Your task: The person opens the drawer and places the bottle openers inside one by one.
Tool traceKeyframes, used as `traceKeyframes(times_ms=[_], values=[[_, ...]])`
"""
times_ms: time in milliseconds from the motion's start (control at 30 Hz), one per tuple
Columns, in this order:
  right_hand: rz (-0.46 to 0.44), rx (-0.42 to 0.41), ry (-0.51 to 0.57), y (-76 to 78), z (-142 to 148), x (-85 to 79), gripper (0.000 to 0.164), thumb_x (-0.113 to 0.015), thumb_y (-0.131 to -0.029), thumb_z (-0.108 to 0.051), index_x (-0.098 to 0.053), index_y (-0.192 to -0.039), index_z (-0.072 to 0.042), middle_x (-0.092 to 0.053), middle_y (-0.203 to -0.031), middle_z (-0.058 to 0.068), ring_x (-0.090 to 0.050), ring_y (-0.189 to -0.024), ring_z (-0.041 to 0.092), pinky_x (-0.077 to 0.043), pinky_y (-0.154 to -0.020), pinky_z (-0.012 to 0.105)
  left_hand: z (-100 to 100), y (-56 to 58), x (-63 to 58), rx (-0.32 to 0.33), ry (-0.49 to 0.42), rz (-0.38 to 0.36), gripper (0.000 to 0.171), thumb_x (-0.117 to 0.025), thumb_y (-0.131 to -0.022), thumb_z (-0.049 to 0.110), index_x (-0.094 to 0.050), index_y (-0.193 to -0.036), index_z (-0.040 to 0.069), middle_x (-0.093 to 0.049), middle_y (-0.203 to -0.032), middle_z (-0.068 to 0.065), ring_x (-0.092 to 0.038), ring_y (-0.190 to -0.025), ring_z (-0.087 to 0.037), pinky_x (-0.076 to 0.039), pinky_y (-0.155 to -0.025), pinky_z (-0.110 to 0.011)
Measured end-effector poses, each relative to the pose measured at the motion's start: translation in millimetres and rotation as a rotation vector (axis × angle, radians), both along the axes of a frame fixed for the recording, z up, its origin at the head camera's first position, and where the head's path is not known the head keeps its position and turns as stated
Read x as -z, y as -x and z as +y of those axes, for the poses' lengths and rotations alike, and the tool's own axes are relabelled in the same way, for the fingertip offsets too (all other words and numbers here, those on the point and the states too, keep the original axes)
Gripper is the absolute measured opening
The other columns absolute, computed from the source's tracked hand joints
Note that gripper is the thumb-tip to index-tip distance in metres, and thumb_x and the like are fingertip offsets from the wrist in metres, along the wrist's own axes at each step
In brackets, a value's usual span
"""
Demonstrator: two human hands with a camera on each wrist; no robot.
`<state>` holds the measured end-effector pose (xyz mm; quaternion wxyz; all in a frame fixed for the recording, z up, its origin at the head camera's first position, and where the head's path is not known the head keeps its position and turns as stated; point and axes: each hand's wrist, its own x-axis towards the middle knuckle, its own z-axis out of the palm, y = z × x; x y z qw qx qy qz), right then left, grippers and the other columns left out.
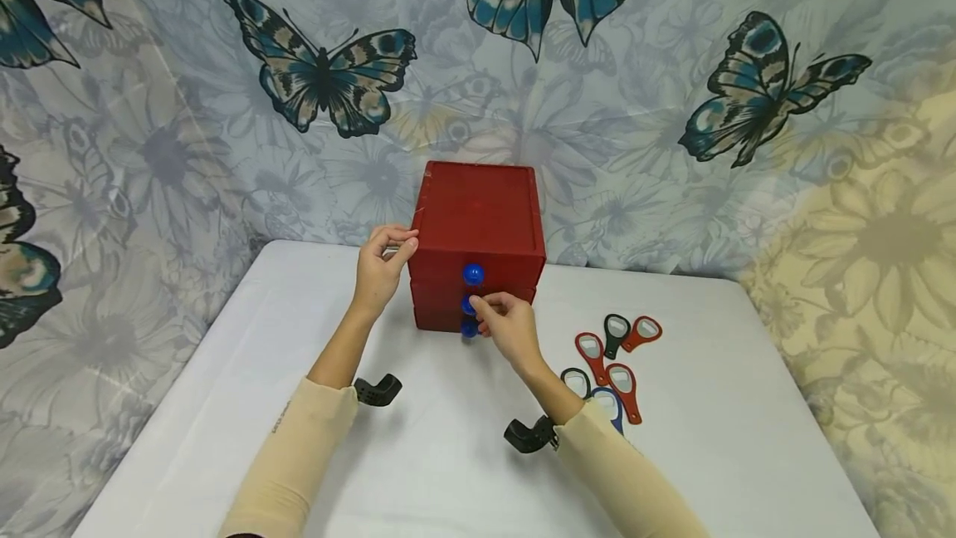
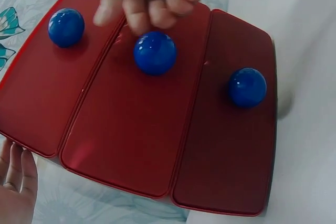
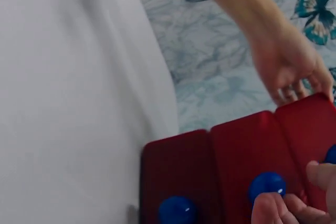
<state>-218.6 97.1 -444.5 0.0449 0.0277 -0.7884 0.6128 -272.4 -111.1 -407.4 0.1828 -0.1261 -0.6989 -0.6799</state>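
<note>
Red drawer box point(image 1: 478, 206) stands on the worktop point(image 1: 433, 455), left hand point(image 1: 378, 268) resting loosely extended fingers against its left side, and here's the right hand point(image 1: 511, 329), half open, thumb apart, gripping nothing, right at the middle blue knob point(image 2: 155, 55)!

Head view looked forward and down over the desk point(image 1: 433, 471); both wrist views, much closer, shared the red drawer fronts point(image 2: 128, 116)
</note>
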Motion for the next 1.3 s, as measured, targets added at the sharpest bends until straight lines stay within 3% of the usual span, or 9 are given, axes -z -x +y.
traceKeyframes(times_ms=[167,333,467,700,900,1067,1300], values=[[-0.072,0.009,-0.035,-2.2,0.4,13.1,0.032,-0.068,-0.092,-0.025,-0.071,-0.089,0.007,-0.068,-0.076,0.024,-0.065,-0.058,0.026,-0.055,-0.054,0.025,0.3,-1.3,7.1,0.001,-0.011,0.027,0.021,-0.062,-0.093,0.005,-0.066,-0.107,-0.011,-0.055,-0.111,-0.008,-0.055,-0.089,-0.005,-0.050,-0.076,-0.014],[-0.144,-0.043,-0.005,-4.0,-1.5,19.9,0.037,-0.066,-0.094,-0.027,-0.071,-0.092,0.009,-0.070,-0.077,0.022,-0.061,-0.055,0.013,-0.057,-0.056,0.027,1.8,-5.9,10.6,0.002,-0.011,0.025,0.021,-0.062,-0.093,0.004,-0.065,-0.107,-0.012,-0.055,-0.115,-0.017,-0.055,-0.090,-0.004,-0.050,-0.076,-0.013],[-0.173,-0.050,0.001,-2.8,-1.7,21.1,0.039,-0.066,-0.093,-0.031,-0.071,-0.090,0.008,-0.070,-0.077,0.021,-0.061,-0.054,0.011,-0.057,-0.057,0.027,2.1,-7.2,11.6,0.002,-0.011,0.023,0.020,-0.062,-0.093,0.003,-0.065,-0.106,-0.012,-0.055,-0.115,-0.019,-0.056,-0.092,-0.004,-0.051,-0.077,-0.013],[-0.179,-0.065,-0.009,1.7,0.1,19.4,0.039,-0.066,-0.093,-0.031,-0.071,-0.088,0.008,-0.070,-0.078,0.024,-0.062,-0.054,0.013,-0.058,-0.058,0.032,3.5,-5.1,12.6,0.001,-0.040,0.042,0.021,-0.062,-0.093,0.003,-0.063,-0.105,-0.014,-0.055,-0.117,-0.023,-0.055,-0.102,-0.003,-0.050,-0.079,-0.012],[-0.172,-0.084,-0.042,1.8,-0.2,18.8,0.040,-0.065,-0.094,-0.031,-0.071,-0.084,0.007,-0.069,-0.072,0.019,-0.062,-0.054,0.014,-0.059,-0.060,0.035,3.4,-4.3,12.2,-0.019,-0.029,0.053,0.019,-0.063,-0.092,0.002,-0.065,-0.104,-0.013,-0.056,-0.115,-0.021,-0.056,-0.094,-0.003,-0.050,-0.075,-0.011],[-0.149,-0.080,-0.062,3.7,-0.2,17.7,0.041,-0.065,-0.094,-0.033,-0.072,-0.082,0.006,-0.069,-0.068,0.012,-0.063,-0.054,0.014,-0.059,-0.066,0.047,3.3,-0.7,8.6,-0.015,-0.005,0.067,0.020,-0.063,-0.093,0.005,-0.065,-0.105,-0.011,-0.056,-0.116,-0.020,-0.055,-0.091,-0.005,-0.049,-0.072,-0.012],[-0.164,-0.110,-0.111,-4.0,2.0,12.1,0.042,-0.065,-0.093,-0.037,-0.072,-0.078,0.002,-0.067,-0.064,0.007,-0.060,-0.053,0.011,-0.059,-0.067,0.049,2.7,0.0,2.5,-0.024,-0.013,0.036,0.020,-0.062,-0.094,0.003,-0.064,-0.106,-0.013,-0.056,-0.117,-0.021,-0.053,-0.090,-0.001,-0.048,-0.072,-0.011]])
